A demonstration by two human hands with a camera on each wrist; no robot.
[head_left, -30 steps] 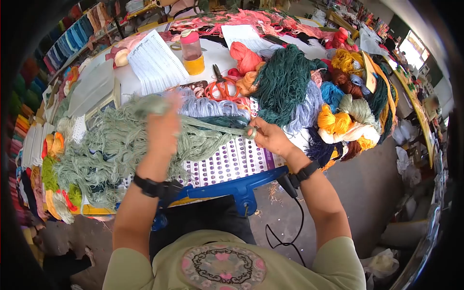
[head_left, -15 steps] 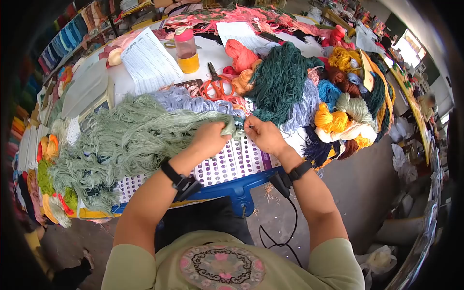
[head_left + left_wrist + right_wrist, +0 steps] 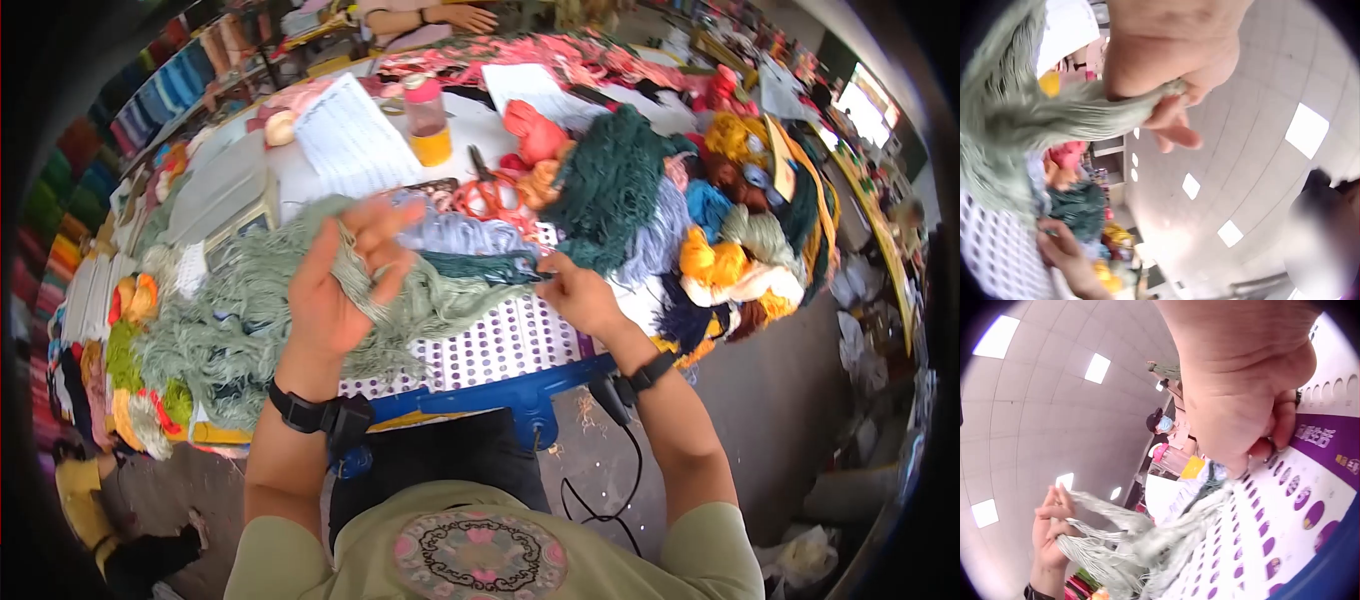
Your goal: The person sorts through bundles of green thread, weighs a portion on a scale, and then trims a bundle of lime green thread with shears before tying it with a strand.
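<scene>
Sage-green yarn hank stretched between my two hands above the dotted card.

My left hand (image 3: 335, 290) is raised over the purple-dotted card (image 3: 490, 350), fingers half-spread with strands of the sage-green yarn hank (image 3: 250, 310) looped through them; my right hand (image 3: 580, 295) pinches the hank's far end at the card's upper edge. I judge it light, limp and tangle-prone, best taken by a gathered bundle. My right fingertips hide the pinch itself, and the wrist views are blurred.

Tiled ceiling (image 3: 1041, 394) with square light panels (image 3: 1307, 130); grey floor (image 3: 790, 400); bright window (image 3: 868, 108) far right.
</scene>
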